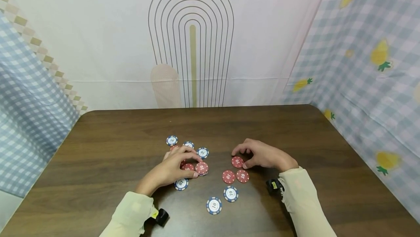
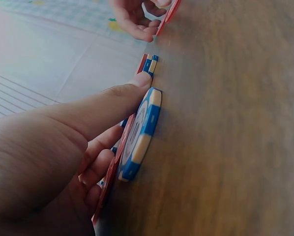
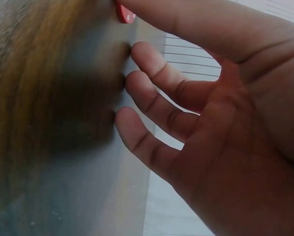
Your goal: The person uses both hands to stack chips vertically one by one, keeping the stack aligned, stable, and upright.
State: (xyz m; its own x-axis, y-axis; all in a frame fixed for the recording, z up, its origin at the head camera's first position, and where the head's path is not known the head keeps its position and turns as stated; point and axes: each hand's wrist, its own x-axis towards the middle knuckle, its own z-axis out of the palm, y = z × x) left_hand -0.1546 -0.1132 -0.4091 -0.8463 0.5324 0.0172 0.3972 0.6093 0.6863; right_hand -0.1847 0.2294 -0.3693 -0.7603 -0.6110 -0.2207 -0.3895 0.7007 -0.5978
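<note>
On the brown table, my left hand (image 1: 173, 166) reaches over a cluster of poker chips. Its thumb and index finger pinch the edges of a red poker chip (image 1: 201, 168) that sits on a blue one, whose rim shows below. Another red chip (image 1: 188, 167) lies partly under this hand, and a blue chip (image 1: 181, 184) is just below it. My right hand (image 1: 262, 154) grips a red chip (image 1: 237, 162) between thumb and index finger. In the right wrist view its other fingertips (image 3: 132, 118) rest at the tabletop. A blue chip (image 2: 139, 132) stands out near the left thumb.
Two more red chips (image 1: 228, 177) lie below the right hand, with two blue chips (image 1: 231, 194) nearer the front. Several blue chips (image 1: 171, 140) are behind the left hand. A white curtain (image 1: 111, 47) hangs behind the table (image 1: 115, 138), with checked cloth (image 1: 354, 62) on both sides.
</note>
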